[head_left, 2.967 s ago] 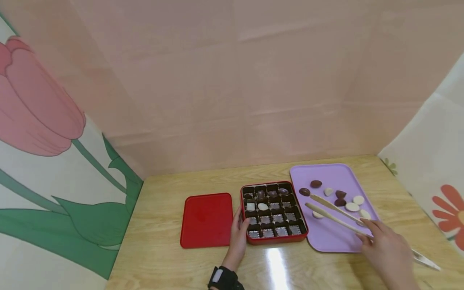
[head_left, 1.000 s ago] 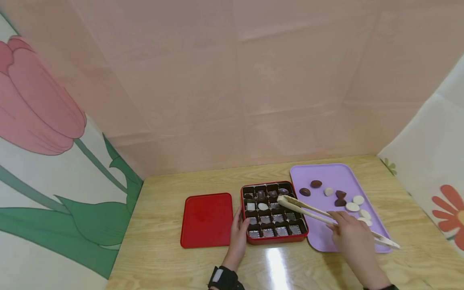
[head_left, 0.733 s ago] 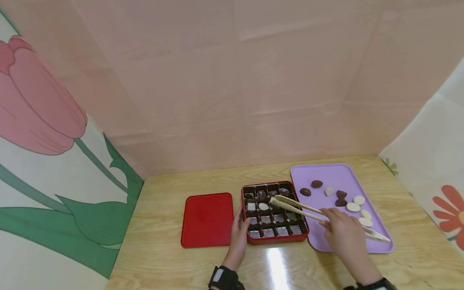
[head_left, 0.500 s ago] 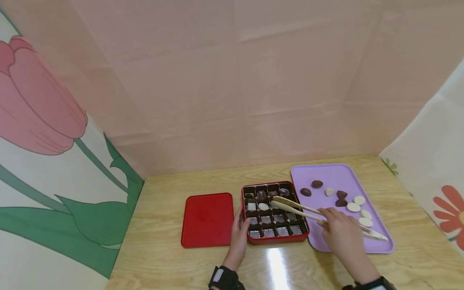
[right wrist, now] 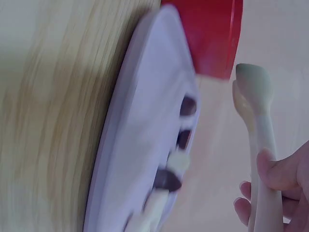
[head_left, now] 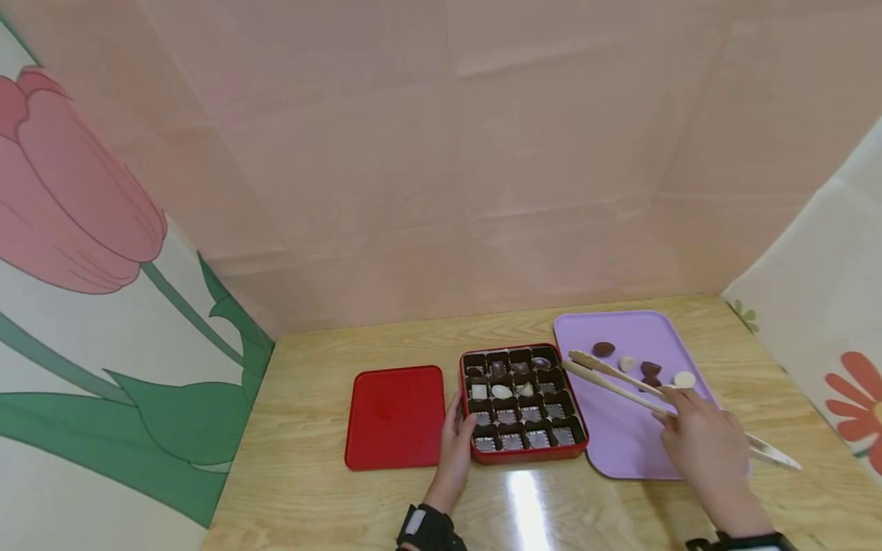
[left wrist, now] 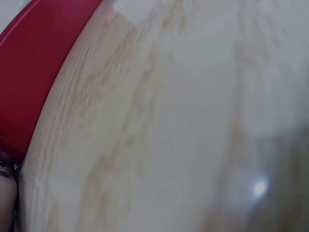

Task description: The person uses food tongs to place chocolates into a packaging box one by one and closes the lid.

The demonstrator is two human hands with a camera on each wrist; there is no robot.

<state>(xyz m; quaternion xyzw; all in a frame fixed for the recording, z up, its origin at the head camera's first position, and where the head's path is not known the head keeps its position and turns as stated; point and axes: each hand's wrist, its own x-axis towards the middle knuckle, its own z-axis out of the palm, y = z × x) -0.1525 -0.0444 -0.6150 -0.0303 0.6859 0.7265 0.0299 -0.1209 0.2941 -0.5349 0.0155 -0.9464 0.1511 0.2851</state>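
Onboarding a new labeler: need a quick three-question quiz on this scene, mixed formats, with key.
1. Multiple choice: the right hand holds
A) a knife
B) tongs
C) a spoon
2. True or false: the red lid lies off the red box.
3. Count: how many white pieces sit in the red box?

Key: 1 B; 2 true, it lies on the table beside the box; 3 three, all in the second row from the back.

Pink tulip print (head_left: 89,191), 1 red flower print (head_left: 858,409), pinkish backdrop (head_left: 455,168), wood-grain table (head_left: 310,501)
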